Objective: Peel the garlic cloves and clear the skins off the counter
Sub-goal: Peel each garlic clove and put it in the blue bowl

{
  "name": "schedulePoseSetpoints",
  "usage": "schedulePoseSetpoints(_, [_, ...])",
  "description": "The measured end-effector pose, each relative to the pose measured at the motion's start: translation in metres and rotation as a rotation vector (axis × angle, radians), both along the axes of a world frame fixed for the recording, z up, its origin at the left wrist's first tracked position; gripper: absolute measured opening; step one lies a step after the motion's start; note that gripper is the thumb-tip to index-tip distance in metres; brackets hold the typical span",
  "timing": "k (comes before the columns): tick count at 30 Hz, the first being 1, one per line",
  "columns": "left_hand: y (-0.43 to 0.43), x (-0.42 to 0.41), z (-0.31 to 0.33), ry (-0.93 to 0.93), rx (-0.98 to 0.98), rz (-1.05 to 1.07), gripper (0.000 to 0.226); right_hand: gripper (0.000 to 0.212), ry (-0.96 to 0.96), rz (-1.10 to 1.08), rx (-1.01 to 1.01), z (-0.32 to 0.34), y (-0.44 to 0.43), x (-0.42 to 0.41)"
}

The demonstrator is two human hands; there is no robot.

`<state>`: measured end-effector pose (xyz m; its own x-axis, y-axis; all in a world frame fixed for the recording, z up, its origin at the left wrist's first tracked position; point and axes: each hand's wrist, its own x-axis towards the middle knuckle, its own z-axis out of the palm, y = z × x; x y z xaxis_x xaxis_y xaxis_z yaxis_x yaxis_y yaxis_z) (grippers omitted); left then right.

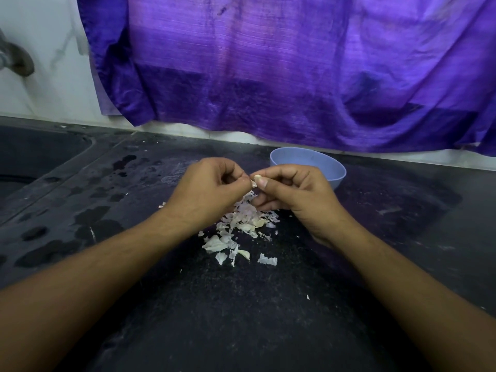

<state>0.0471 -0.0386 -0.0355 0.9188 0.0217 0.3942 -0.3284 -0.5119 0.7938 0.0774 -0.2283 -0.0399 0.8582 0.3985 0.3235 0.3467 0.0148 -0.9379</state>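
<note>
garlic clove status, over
Both busy: left hand and right hand pinching one garlic clove above the counter. Heap of skins below, not yet cleared. Behind right hand, blue bowl, contents not visible. Nothing blocking.

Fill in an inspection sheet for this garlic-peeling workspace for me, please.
Surface: dark speckled counter, with wet-looking patches on its left part.
Job's things: garlic clove held above the counter; skins piled on the counter beneath it.
Clutter: stray scraps nearer the person; blue bowl at the back of the counter, its inside partly hidden.
Hands: left hand and right hand both pinch the garlic clove at their fingertips.
Cables: nothing seen.
Surroundings: purple cloth hanging over the pale wall; sink at far left; blurred tap above it.
</note>
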Motion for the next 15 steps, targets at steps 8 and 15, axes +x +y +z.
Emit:
schedulePoseSetpoints(8, [0.0067,0.0019,0.0029,0.011,0.116,0.094,0.015,0.017,0.054,-0.059,0.143,0.0083,-0.0049,0.0022])
schedulePoseSetpoints(15, [0.0064,-0.0007,0.0034,-0.009,0.083,0.049,0.024,0.008,0.025,-0.061,0.022,0.0045,-0.0029,0.0006])
